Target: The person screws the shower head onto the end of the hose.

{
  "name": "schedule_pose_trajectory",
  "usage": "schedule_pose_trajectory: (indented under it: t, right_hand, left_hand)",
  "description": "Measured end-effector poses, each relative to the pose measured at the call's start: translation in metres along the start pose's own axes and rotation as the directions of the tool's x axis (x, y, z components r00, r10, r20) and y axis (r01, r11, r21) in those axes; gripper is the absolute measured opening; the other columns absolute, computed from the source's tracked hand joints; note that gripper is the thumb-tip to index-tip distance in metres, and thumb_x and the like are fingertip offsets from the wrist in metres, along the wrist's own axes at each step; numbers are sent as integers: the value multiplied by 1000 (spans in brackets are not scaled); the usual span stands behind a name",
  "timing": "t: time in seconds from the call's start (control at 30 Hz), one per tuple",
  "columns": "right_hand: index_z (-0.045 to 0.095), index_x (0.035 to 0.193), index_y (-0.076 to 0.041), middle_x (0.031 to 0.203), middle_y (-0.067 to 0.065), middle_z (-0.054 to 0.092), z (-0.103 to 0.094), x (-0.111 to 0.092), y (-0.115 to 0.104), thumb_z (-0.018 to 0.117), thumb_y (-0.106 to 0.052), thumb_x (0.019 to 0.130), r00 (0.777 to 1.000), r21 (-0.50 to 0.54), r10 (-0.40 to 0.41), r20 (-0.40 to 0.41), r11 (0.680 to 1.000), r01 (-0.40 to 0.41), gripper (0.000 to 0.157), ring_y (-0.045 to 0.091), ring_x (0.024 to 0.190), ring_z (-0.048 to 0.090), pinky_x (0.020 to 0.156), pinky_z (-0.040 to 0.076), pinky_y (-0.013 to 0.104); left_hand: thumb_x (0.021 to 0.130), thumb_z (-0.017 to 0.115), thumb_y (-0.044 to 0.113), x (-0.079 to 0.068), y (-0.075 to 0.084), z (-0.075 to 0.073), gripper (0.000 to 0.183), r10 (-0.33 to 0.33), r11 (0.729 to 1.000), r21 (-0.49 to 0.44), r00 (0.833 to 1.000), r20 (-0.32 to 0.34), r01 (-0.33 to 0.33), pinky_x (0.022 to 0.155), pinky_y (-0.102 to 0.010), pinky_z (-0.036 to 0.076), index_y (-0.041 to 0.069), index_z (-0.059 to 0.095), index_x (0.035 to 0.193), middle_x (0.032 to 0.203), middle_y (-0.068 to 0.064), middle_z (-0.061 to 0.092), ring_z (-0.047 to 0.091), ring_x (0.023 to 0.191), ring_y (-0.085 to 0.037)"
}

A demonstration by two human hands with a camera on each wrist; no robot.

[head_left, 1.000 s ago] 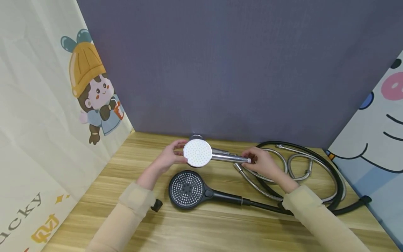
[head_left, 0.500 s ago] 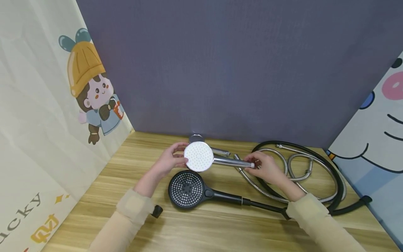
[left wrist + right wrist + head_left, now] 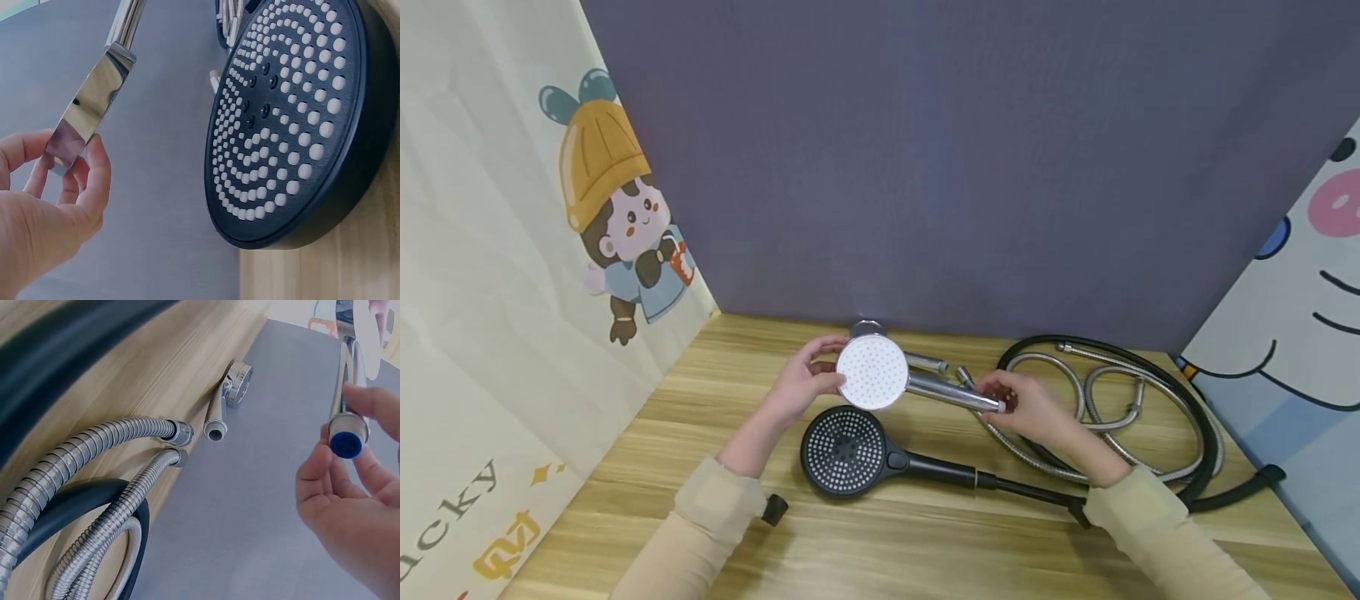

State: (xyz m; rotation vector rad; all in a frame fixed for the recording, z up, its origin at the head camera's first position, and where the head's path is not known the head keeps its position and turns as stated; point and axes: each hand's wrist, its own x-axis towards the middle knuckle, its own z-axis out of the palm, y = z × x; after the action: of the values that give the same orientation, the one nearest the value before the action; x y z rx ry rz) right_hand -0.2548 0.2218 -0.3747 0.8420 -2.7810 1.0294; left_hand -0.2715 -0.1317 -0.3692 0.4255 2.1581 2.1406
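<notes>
Chrome handheld shower head (image 3: 872, 372) held above wooden tabletop (image 3: 925, 558); black handheld shower head (image 3: 842, 452) near 7 o'clock of it. Left hand (image 3: 801, 383): thumb and fingers pinching disc rim, 9 o'clock. Right hand (image 3: 1026, 408): thumb and fingers pinching blue-centred handle end (image 3: 347, 442), about 4 o'clock. Probably light, rigid, slippery on polished chrome; best gripped mid-handle, rim steadied, spray face spared pressure.

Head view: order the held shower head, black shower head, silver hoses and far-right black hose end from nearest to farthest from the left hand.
1. Held shower head: pinched in the left hand.
2. Black shower head: just below, nearer the person.
3. Silver hoses: well right.
4. Black hose end: far right.
</notes>
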Motion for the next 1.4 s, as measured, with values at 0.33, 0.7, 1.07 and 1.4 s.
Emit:
schedule_pose_trajectory:
  t: [0.33, 0.7, 1.07, 1.4]
  right_hand:
    - [57, 118, -12, 91, 0, 60, 5, 1, -5, 74, -19, 82, 989, 135, -38, 140, 991, 19, 40, 9, 76, 56, 57, 50, 23]
    - [54, 121, -8, 102, 9, 60, 6, 7, -15, 67, -21, 88, 955, 269, -89, 281, 963, 11, 37, 16, 87, 61, 68, 56, 27]
    - [50, 125, -2, 111, 17, 55, 17, 15, -27, 67, -16, 88, 901, 421, -26, 432, 890, -176, 43, 25, 90, 63, 60, 59, 41]
    - [43, 130, -2, 107, 20, 57, 31, 16, -29, 71, -11, 84, 838, 515, -23, 545, 798, -313, 54, 24, 82, 65, 59, 60, 38]
  left_hand:
    - [78, 56, -15, 0, 16, 6, 51, 83, 991, 107, 996, -22, -80, 68, -32, 59, -2, 51, 127, 123, -21, 51, 54, 96, -34]
    - [80, 58, -12, 4, 30, 1, 47, 75, 974, 205, 993, 89, -92, 69, -35, 60, 1, 53, 124, 122, -21, 52, 57, 97, -33]
    - [79, 59, -10, 10, 40, 4, 44, 55, 969, 229, 986, 157, -91, 70, -35, 60, -2, 55, 122, 121, -22, 55, 59, 96, -31]
    - [81, 61, -6, 10, 47, 8, 41, 41, 950, 289, 968, 246, -114, 71, -35, 60, 3, 59, 121, 120, -16, 59, 58, 97, -27]
